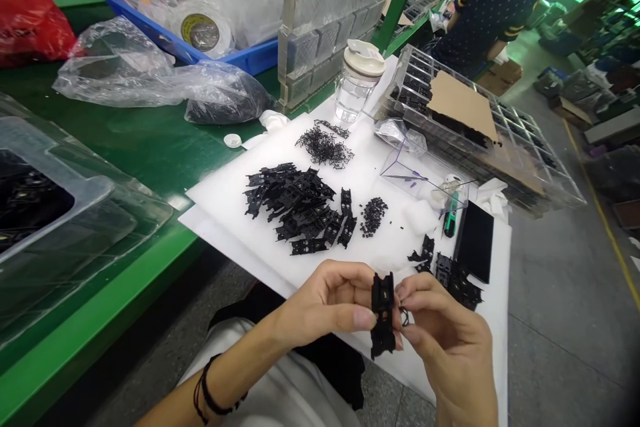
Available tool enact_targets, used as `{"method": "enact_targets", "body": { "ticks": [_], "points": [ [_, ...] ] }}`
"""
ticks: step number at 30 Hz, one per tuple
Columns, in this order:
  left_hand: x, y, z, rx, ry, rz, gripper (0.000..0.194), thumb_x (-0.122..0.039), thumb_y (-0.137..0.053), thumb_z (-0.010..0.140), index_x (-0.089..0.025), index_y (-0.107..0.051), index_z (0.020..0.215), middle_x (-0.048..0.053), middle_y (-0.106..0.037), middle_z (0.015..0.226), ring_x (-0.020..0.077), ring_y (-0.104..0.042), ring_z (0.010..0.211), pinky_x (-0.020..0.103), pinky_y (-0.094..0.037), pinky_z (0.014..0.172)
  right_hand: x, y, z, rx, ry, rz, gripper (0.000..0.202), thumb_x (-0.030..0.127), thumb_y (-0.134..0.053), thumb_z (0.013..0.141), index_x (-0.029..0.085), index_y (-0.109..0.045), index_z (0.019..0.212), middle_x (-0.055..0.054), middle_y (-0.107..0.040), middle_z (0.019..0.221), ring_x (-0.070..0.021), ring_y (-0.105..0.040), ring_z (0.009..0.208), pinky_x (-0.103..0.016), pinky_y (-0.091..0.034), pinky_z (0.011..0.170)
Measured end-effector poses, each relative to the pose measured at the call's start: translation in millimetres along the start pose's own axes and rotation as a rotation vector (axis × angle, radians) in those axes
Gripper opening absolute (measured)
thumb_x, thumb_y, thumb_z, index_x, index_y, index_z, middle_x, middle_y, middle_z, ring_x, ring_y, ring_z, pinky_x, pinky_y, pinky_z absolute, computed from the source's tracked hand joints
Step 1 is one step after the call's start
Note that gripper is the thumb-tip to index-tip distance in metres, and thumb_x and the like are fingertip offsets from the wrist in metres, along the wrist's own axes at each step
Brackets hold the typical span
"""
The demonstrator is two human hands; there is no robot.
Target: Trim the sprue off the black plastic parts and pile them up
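My left hand point(345, 303) grips a long black plastic part point(383, 315) upright between thumb and fingers. Close against its right side, my right hand point(440, 333) pinches a small, thin black piece point(405, 317). Both hands are over the near edge of a white foam sheet point(270, 253). On the sheet, beyond my hands, lies a pile of similar black parts point(295, 203). Behind that is a heap of thin black pieces point(327, 147), and to its right a small heap of tiny black bits point(373, 215). More black parts point(457, 283) sit beyond my right hand.
A dark flat phone-like slab point(475, 240) and a green-handled tool point(451, 213) lie at right. A lidded jar point(357, 80), clear bin point(400, 170) and compartment trays point(465, 107) stand behind. A blue tray point(250, 63) is back left. A person point(485, 7) is beyond.
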State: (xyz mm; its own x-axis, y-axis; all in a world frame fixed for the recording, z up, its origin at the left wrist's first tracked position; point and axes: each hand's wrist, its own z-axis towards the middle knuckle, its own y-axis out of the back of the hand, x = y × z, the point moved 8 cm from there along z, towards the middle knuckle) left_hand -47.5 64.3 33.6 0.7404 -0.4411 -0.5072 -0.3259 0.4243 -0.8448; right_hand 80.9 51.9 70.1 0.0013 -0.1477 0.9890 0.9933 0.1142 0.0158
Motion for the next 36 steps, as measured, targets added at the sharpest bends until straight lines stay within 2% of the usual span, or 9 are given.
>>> {"method": "enact_targets", "body": {
  "ticks": [6, 9, 13, 16, 23, 31, 36],
  "points": [
    [-9.9, -6.2, 0.5, -0.014, -0.06, 0.072, 0.024, -0.021, -0.08, 0.09, -0.016, -0.077, 0.113, 0.011, -0.08, 0.098, 0.0212, -0.079, 0.087, 0.032, -0.063, 0.08, 22.3, 6.4, -4.1, -0.078, 0.149, -0.158, 0.028, 0.004, -0.078, 0.085, 0.025, -0.081, 0.103, -0.007, -0.078, 0.093, -0.023, -0.075, 0.088, -0.031, -0.066, 0.068],
    [-15.9, -7.0, -0.4, -0.063, -0.119, 0.159, 0.024, -0.016, -0.079, 0.089, -0.018, -0.079, 0.113, 0.01, -0.079, 0.102, 0.0206, -0.077, 0.093, 0.032, -0.062, 0.085, 37.0, 8.4, -8.4, -0.166, 0.224, -0.229, 0.04, -0.003, -0.077, 0.081, 0.026, -0.082, 0.108, -0.005, -0.078, 0.095, -0.0224, -0.075, 0.089, -0.031, -0.065, 0.066],
    [-23.6, -4.2, -3.0, -0.137, -0.214, 0.306, 0.034, -0.006, -0.078, 0.086, -0.02, -0.081, 0.117, 0.01, -0.078, 0.11, 0.0205, -0.074, 0.1, 0.031, -0.06, 0.091, 60.6, 1.0, -13.6, -0.353, 0.295, -0.414, 0.046, -0.002, -0.08, 0.079, 0.031, -0.084, 0.11, -0.002, -0.08, 0.099, -0.022, -0.076, 0.085, -0.03, -0.062, 0.059],
    [-27.3, -2.8, -4.4, -0.157, -0.267, 0.379, 0.04, -0.004, -0.079, 0.084, -0.022, -0.081, 0.119, 0.011, -0.078, 0.112, 0.0198, -0.073, 0.101, 0.029, -0.06, 0.09, 71.6, -9.0, -13.6, -0.433, 0.302, -0.498, 0.043, 0.0, -0.079, 0.082, 0.034, -0.084, 0.108, 0.0, -0.081, 0.098, -0.0208, -0.077, 0.082, -0.031, -0.063, 0.063],
    [-31.7, -4.6, -7.0, -0.169, -0.317, 0.442, 0.045, -0.005, -0.08, 0.084, -0.028, -0.079, 0.123, 0.008, -0.077, 0.113, 0.0177, -0.072, 0.101, 0.026, -0.061, 0.089, 68.7, -21.1, -8.8, -0.296, 0.326, -0.559, 0.049, -0.002, -0.078, 0.082, 0.033, -0.082, 0.115, -0.001, -0.081, 0.104, -0.0216, -0.079, 0.086, -0.033, -0.068, 0.077],
    [-36.6, -5.7, -9.7, -0.172, -0.348, 0.52, 0.046, -0.008, -0.083, 0.083, -0.031, -0.079, 0.123, 0.009, -0.079, 0.111, 0.0198, -0.074, 0.096, 0.031, -0.063, 0.086, 68.8, -22.2, -8.4, -0.297, 0.293, -0.51, 0.043, -0.002, -0.078, 0.081, 0.031, -0.084, 0.108, -0.002, -0.08, 0.1, -0.0207, -0.078, 0.085, -0.031, -0.068, 0.074],
    [-39.3, -4.6, -10.2, -0.186, -0.344, 0.559, 0.038, -0.013, -0.084, 0.083, -0.027, -0.081, 0.119, 0.01, -0.079, 0.107, 0.0204, -0.074, 0.095, 0.03, -0.063, 0.084, 70.9, -23.9, -10.7, -0.281, 0.306, -0.529, 0.045, -0.002, -0.078, 0.081, 0.03, -0.083, 0.111, -0.002, -0.08, 0.1, -0.0196, -0.078, 0.084, -0.029, -0.067, 0.072]
  ]
}}
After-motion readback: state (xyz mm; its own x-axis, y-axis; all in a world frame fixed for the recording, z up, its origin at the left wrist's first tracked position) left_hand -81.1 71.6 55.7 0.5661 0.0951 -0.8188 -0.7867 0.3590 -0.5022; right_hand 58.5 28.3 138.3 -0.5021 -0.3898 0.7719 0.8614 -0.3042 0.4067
